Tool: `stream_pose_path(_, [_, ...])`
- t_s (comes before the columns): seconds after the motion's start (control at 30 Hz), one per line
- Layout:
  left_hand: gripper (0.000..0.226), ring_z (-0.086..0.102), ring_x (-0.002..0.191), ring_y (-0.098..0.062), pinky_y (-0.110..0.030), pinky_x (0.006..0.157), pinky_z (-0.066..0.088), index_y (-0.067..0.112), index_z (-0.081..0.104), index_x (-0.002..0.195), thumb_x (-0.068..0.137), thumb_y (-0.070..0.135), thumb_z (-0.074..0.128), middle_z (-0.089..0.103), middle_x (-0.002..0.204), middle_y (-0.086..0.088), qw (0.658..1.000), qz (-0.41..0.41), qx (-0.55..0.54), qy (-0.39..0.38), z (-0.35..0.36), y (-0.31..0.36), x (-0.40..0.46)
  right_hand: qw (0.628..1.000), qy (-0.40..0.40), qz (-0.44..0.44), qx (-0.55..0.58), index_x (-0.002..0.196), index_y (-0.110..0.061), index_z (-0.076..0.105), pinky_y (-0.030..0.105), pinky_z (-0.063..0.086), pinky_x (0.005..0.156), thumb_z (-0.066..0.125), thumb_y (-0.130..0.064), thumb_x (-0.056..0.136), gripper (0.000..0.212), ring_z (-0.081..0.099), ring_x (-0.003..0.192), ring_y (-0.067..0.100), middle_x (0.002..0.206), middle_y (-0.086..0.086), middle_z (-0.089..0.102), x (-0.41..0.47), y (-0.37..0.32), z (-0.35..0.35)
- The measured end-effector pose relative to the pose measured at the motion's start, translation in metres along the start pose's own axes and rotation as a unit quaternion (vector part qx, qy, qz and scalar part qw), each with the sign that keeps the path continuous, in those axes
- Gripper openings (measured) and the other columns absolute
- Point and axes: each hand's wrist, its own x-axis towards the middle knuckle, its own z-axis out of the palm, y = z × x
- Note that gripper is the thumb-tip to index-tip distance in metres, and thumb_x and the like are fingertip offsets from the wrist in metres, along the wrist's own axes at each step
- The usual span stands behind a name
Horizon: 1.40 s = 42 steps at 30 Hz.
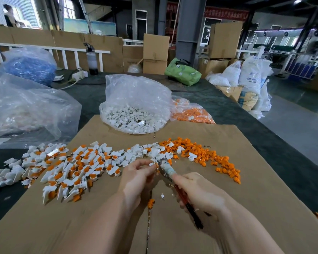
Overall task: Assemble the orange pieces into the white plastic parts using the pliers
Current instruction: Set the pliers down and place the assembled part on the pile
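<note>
My right hand (196, 191) grips the pliers (166, 168) by their red and black handles, with the taped jaws pointing up and left. My left hand (136, 176) pinches a small white plastic part (152, 164) right at the jaw tips. Loose orange pieces (206, 154) lie scattered on the cardboard to the right. Loose white parts (141, 153) sit just beyond my hands. A big heap of white parts with orange pieces inside (68, 167) spreads out to the left.
A cardboard sheet (255, 208) covers the dark table. Behind it stand a clear bag of white parts (136, 110) and a bag of orange pieces (191, 112). More plastic bags (26, 107) lie at the left. One orange piece (151, 203) lies between my wrists.
</note>
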Motion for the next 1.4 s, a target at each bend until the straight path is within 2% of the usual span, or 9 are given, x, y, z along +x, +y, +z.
stream_pose_path(0.17, [0.011,0.054,0.058,-0.015,-0.017,0.041,0.045,0.007,0.064,0.091,0.084,-0.001,0.064,0.063,0.072,-0.010,0.999,-0.003,0.021,0.025,-0.001,0.001,0.005,0.997,-0.031,0.022,0.064,0.083,-0.012,0.052,0.034,0.045,0.061,0.041,-0.050,0.095,0.041,0.052,0.062,0.021,0.071,0.007,0.052,0.002,0.000,0.001])
stream_pose_path(0.43, [0.009,0.057,0.065,-0.018,-0.024,0.058,0.048,0.006,0.065,0.093,0.085,0.000,0.064,0.065,0.076,-0.012,0.998,-0.003,0.029,0.050,0.000,0.001,0.010,0.999,-0.032,0.010,-0.007,0.084,-0.016,0.059,0.044,0.048,0.081,0.034,-0.059,0.091,0.050,0.057,0.063,0.020,0.069,0.004,0.059,0.006,-0.003,0.001])
stream_pose_path(0.57, [0.009,0.057,0.065,-0.018,-0.025,0.059,0.049,0.006,0.064,0.092,0.086,0.000,0.063,0.064,0.076,-0.011,0.998,-0.005,0.021,0.050,0.001,0.002,0.009,0.999,-0.047,0.014,0.001,0.087,-0.012,0.058,0.043,0.052,0.076,0.036,-0.058,0.092,0.051,0.056,0.062,0.021,0.069,0.004,0.057,0.005,-0.005,0.000])
stream_pose_path(0.67, [0.009,0.057,0.065,-0.018,-0.026,0.059,0.050,0.005,0.064,0.092,0.085,-0.002,0.062,0.064,0.076,-0.011,0.999,-0.009,0.008,0.047,0.001,0.003,0.008,0.999,-0.041,0.018,0.015,0.087,-0.013,0.054,0.032,0.050,0.061,0.041,-0.055,0.093,0.044,0.055,0.059,0.019,0.064,0.002,0.056,0.002,-0.007,0.001])
stream_pose_path(0.77, [0.010,0.057,0.067,-0.020,-0.030,0.066,0.050,0.004,0.063,0.092,0.085,-0.003,0.062,0.063,0.077,-0.012,0.999,-0.012,-0.006,0.050,0.002,0.003,0.007,0.996,0.009,-0.028,-0.086,0.076,-0.020,0.046,0.022,0.039,0.053,0.040,-0.054,0.093,0.039,0.048,0.053,0.010,0.064,-0.004,0.049,0.000,-0.009,0.002])
stream_pose_path(0.87, [0.010,0.058,0.068,-0.021,-0.034,0.070,0.051,0.005,0.062,0.089,0.085,-0.004,0.061,0.064,0.077,-0.013,0.998,-0.011,-0.008,0.060,0.004,0.002,0.007,0.990,0.036,-0.056,-0.122,0.074,-0.020,0.043,0.025,0.034,0.057,0.042,-0.051,0.094,0.037,0.044,0.060,0.011,0.073,-0.001,0.048,0.001,-0.007,0.005])
stream_pose_path(1.23, [0.010,0.059,0.053,-0.013,-0.021,0.046,0.050,0.007,0.065,0.088,0.084,-0.002,0.064,0.065,0.072,-0.010,0.996,-0.011,-0.010,0.093,0.002,-0.004,0.010,0.988,0.104,-0.067,-0.094,0.083,-0.015,0.056,0.025,0.034,0.059,0.053,-0.053,0.088,0.038,0.049,0.066,0.013,0.077,0.000,0.054,0.002,0.006,0.014])
stream_pose_path(1.33, [0.015,0.064,0.064,-0.021,-0.036,0.072,0.059,0.004,0.066,0.095,0.082,-0.003,0.066,0.063,0.082,-0.015,0.995,-0.015,-0.032,0.090,-0.005,-0.006,0.010,0.980,0.162,-0.058,-0.101,0.094,-0.020,0.059,0.024,0.037,0.063,0.056,-0.053,0.085,0.034,0.052,0.079,0.011,0.089,-0.003,0.056,0.007,0.014,0.008])
stream_pose_path(1.4, [0.017,0.065,0.082,-0.023,-0.040,0.087,0.054,0.013,0.069,0.097,0.084,0.002,0.066,0.066,0.089,-0.008,0.996,0.028,0.047,0.075,-0.009,-0.008,0.009,0.955,0.236,-0.048,-0.173,0.100,-0.022,0.057,0.029,0.042,0.073,0.055,-0.052,0.085,0.033,0.053,0.092,0.015,0.097,-0.003,0.056,0.013,0.021,0.003])
